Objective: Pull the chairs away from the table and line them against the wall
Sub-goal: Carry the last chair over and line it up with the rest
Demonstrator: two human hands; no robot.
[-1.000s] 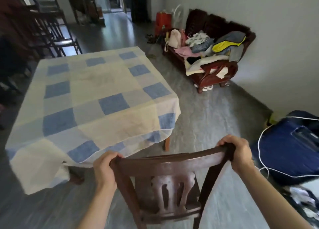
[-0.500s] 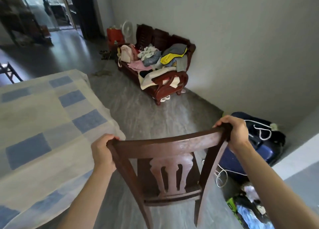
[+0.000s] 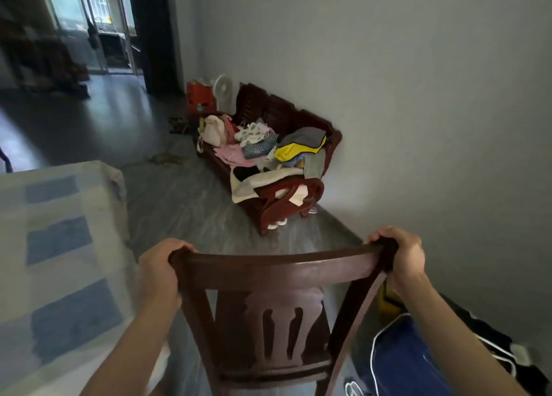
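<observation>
A dark wooden chair [image 3: 277,270] with a carved back splat stands right in front of me, seen from behind. My left hand [image 3: 159,271] grips the left end of its top rail and my right hand [image 3: 401,256] grips the right end. The table [image 3: 59,246], under a cream and blue checked cloth, lies to the left of the chair, apart from it. The grey wall [image 3: 418,127] runs along the right side. The chair's legs are out of sight.
A dark red wooden bench [image 3: 286,198] piled with clothes stands against the wall ahead. A blue bag [image 3: 400,362] with a white cord lies on the floor at the lower right, beside the chair. Bare grey floor [image 3: 185,204] stretches between table and bench.
The chair and my view have swung right, away from the table and toward the wall. The table has slid to the left edge. Both hands keep their grip on the top rail.
</observation>
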